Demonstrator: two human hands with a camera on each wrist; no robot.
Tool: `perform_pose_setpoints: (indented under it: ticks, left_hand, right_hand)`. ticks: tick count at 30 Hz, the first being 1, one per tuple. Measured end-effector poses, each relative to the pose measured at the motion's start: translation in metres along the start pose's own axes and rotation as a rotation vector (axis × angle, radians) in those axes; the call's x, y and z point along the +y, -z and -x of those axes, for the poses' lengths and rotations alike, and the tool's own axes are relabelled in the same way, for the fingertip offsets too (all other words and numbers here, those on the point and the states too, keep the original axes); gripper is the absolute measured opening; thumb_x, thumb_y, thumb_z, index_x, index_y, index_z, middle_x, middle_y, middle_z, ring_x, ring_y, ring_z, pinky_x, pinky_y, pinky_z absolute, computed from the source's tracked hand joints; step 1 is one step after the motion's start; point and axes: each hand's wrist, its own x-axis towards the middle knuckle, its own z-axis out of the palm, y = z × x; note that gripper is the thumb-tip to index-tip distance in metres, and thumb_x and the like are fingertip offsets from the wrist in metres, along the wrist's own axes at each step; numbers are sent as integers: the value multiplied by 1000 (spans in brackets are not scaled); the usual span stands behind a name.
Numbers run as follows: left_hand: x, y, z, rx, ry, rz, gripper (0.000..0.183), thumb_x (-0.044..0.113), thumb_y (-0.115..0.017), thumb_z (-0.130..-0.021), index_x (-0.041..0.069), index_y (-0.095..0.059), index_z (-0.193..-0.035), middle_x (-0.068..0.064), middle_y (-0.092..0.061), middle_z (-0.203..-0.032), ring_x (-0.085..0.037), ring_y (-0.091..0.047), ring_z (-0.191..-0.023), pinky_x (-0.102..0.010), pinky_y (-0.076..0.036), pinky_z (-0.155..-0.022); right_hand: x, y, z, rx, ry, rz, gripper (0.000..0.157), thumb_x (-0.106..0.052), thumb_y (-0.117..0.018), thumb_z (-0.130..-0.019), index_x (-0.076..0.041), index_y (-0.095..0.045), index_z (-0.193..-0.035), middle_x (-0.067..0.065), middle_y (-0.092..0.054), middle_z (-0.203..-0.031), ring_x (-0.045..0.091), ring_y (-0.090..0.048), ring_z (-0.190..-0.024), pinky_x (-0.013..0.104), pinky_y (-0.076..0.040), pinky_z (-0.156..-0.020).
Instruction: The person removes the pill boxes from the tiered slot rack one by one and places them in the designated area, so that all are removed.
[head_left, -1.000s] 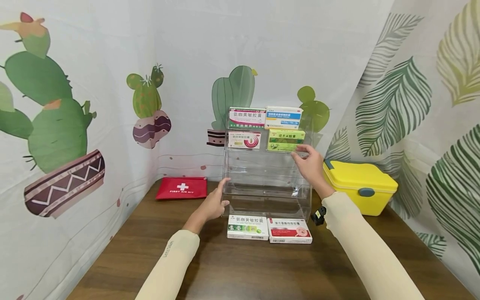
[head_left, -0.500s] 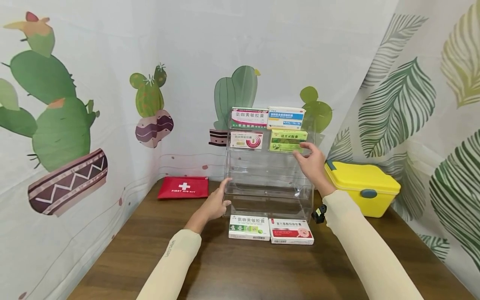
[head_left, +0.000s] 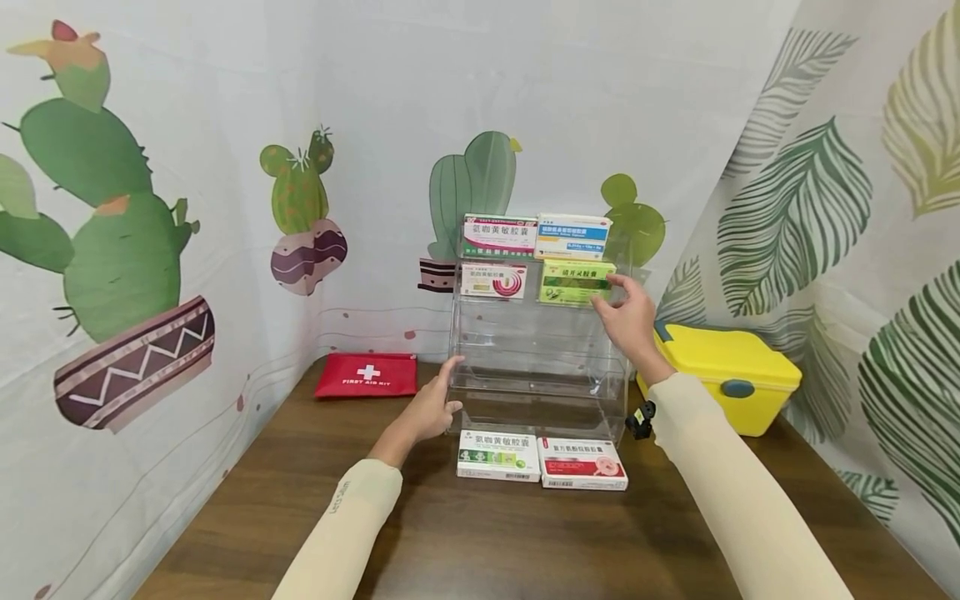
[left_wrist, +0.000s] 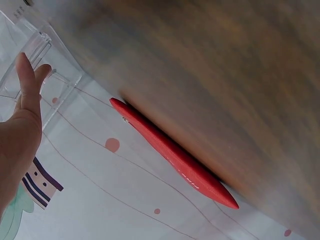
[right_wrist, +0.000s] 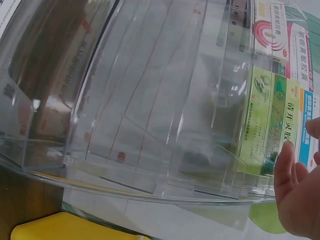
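A clear plastic display rack [head_left: 528, 385] stands on the table. My left hand [head_left: 431, 407] rests against its left side with fingers extended. At the upper right, my right hand [head_left: 632, 318] has thumb and index finger apart by the right end of a green medicine box [head_left: 573, 283]; whether they touch it I cannot tell. That box sits in the second tier beside a white medicine box with pink arcs [head_left: 492, 281]. The top tier bears a pink-and-green medicine box [head_left: 499, 237] and a blue-and-white one [head_left: 573, 237]. In the right wrist view the thumb overlaps the green box [right_wrist: 260, 120].
A white-and-green medicine box [head_left: 498, 455] and a white-and-red one [head_left: 582, 462] lie at the rack's foot. To the left is a red first aid pouch [head_left: 366, 376]; to the right, a yellow case [head_left: 731, 375]. Printed curtains hang behind.
My right hand has shifted slightly right and up along the green box, which stays in its tier. The left hand keeps its place on the rack. The head view has turned slightly left.
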Motion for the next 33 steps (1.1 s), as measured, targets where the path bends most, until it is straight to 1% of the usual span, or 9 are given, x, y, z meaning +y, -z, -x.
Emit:
perform_pose_setpoints:
  ticks: [6, 13, 19, 21, 23, 24, 27, 28, 33]
  left_hand:
    - [0, -1, 1, 0, 11, -18, 85, 3, -66, -93, 33, -13, -153, -28, -47, -142, -36, -59, -103, -52, -47, -94]
    - [0, -2, 0, -7, 19, -25, 88, 4, -67, -93, 36, -11, -153, -28, -50, -137, -29, -56, -92, -48, -49, -86]
    - [0, -2, 0, -10, 15, -9, 86, 3, -66, -93, 35, -12, -153, -30, -50, -137, -36, -58, -105, -53, -47, -93]
    - [0, -2, 0, -3, 12, -14, 86, 3, -66, -93, 35, -13, -153, -30, -49, -138, -36, -58, -105, -53, -47, -94]
    - [-1, -2, 0, 0, 10, -20, 86, 3, -67, -93, 35, -13, -153, -29, -50, -137, -34, -58, -101, -52, -48, -92]
    - [-1, -2, 0, 0, 11, -22, 86, 3, -67, -93, 35, -13, -153, -29, -50, -137, -33, -58, -100, -51, -48, -92]
    - [-2, -2, -1, 0, 10, -24, 86, 4, -67, -93, 33, -13, -153, -29, -50, -137, -31, -57, -96, -50, -48, -90]
    - [-2, -2, -1, -1, 10, -23, 86, 3, -67, -93, 32, -13, -153, -29, -50, -137, -31, -57, -95, -50, -48, -90]
    - [-3, -1, -2, 6, 8, -18, 87, 3, -68, -92, 30, -14, -154, -28, -48, -140, -33, -57, -100, -52, -48, -93]
  right_hand:
    - [-1, -1, -7, -26, -8, 36, 53, -19, -70, -93, -4, -51, -141, 20, -50, -137, 30, -65, -82, 27, -48, -60]
    - [0, 3, -15, -86, -41, 56, 59, -24, -65, -97, -4, -42, -148, 22, -42, -145, 33, -65, -90, 43, -53, -70]
    - [2, 7, -19, -130, -45, 89, 63, -23, -64, -98, -2, -37, -151, 24, -38, -149, 30, -61, -82, 45, -51, -71]
    - [1, 8, -21, -138, -45, 91, 64, -23, -63, -98, -1, -35, -151, 24, -36, -151, 35, -59, -81, 48, -50, -77]
    - [2, 10, -24, -150, -53, 91, 65, -23, -63, -98, -1, -34, -151, 24, -34, -153, 41, -59, -100, 53, -46, -91]
    - [2, 10, -25, -158, -56, 91, 65, -23, -63, -98, -1, -34, -152, 23, -33, -154, 43, -55, -110, 55, -43, -97]
    - [2, 11, -29, -184, -73, 89, 67, -24, -63, -98, -2, -32, -153, 22, -30, -157, 43, -34, -138, 59, -30, -109]
    - [2, 11, -31, -191, -76, 91, 67, -24, -63, -98, -3, -31, -153, 22, -30, -157, 42, -26, -143, 59, -27, -111]
    - [2, 10, -35, -226, -81, 108, 68, -25, -63, -99, -3, -30, -154, 22, -28, -158, 42, -23, -145, 60, -25, -112]
